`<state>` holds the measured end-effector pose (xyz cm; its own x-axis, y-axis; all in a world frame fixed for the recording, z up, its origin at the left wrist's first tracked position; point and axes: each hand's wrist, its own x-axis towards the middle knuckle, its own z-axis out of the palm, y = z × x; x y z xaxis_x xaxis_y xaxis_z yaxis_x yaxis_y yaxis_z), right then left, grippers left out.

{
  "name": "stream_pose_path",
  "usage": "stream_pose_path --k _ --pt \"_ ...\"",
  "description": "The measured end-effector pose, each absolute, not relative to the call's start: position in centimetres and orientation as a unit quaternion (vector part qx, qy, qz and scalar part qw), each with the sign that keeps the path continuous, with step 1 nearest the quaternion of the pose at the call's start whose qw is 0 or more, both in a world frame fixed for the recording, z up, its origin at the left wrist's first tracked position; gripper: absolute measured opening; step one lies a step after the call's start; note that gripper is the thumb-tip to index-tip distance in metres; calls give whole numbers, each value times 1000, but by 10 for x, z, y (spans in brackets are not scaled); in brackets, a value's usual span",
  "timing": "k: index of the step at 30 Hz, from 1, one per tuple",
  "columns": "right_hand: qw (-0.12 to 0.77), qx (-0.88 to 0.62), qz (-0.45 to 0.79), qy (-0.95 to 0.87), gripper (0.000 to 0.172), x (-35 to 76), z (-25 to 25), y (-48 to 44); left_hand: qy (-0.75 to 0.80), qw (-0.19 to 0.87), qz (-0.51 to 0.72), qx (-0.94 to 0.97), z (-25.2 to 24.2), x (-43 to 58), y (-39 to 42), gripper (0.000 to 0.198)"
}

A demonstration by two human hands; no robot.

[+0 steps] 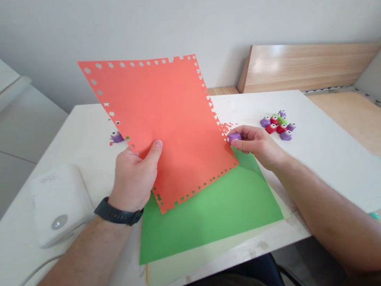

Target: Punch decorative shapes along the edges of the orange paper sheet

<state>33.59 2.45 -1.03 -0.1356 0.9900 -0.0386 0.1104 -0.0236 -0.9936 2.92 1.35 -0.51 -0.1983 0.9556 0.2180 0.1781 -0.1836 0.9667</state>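
Holding orange paper [173, 126] | left grip [134, 177] pinching its edge | right grip [253, 143] on purple punch [234, 137] (against paper's edge)

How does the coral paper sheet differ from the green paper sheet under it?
The coral paper sheet has small star-shaped holes punched along its edges, while the green paper sheet shows plain edges. The left hand lifts the coral sheet at a tilt, while the green sheet lies flat on the white table. Both are thin, rectangular sheets of coloured paper.
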Motion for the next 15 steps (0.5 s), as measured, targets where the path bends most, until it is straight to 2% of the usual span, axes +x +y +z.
stream_pose_path --k 15 --pt "418 -503 513 -556 36 336 -11 24 543 340 561 524 -3 31 12 36"
